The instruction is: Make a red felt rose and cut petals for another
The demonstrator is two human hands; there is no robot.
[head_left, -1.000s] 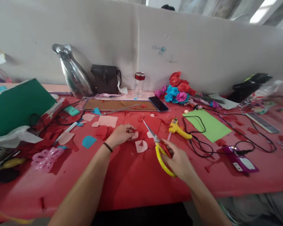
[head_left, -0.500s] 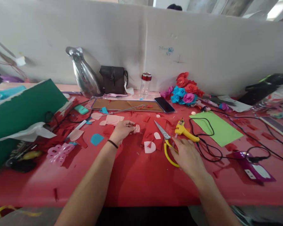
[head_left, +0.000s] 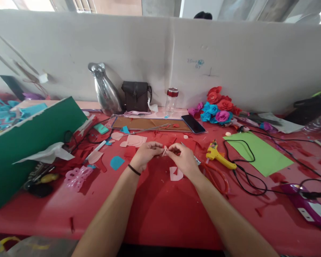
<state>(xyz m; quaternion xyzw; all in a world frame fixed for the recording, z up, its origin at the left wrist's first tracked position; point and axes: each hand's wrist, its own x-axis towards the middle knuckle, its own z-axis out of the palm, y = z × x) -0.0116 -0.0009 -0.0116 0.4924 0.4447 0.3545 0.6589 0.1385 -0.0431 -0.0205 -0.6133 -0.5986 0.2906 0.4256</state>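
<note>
In front of me, my left hand (head_left: 147, 156) and my right hand (head_left: 184, 159) meet over the table, fingers pinched together. Between their fingertips they hold a small pink paper piece (head_left: 165, 151), bent and partly covered by the fingers. Just below my right hand lies a pale pink paper petal (head_left: 179, 175). Beside my right wrist rest scissors, their reddish handles (head_left: 224, 182) showing and the blades partly hidden behind the hand. A yellow glue gun (head_left: 218, 156) lies further right. A blue paper petal (head_left: 117, 162) and pink paper pieces (head_left: 136, 140) lie near my left hand.
Paper roses (head_left: 221, 106), a phone (head_left: 193, 124), a glass jar (head_left: 171, 101), a dark pouch (head_left: 136, 96) and a metal jug (head_left: 107, 91) line the back. Green paper (head_left: 267, 153), black cables and a purple power strip (head_left: 307, 203) lie right. A green board (head_left: 40, 146) stands left.
My right hand has left the scissors and moved left to join my left hand at the pink paper piece. The scissors now show reddish handles and lie turned. The view has shifted slightly.
</note>
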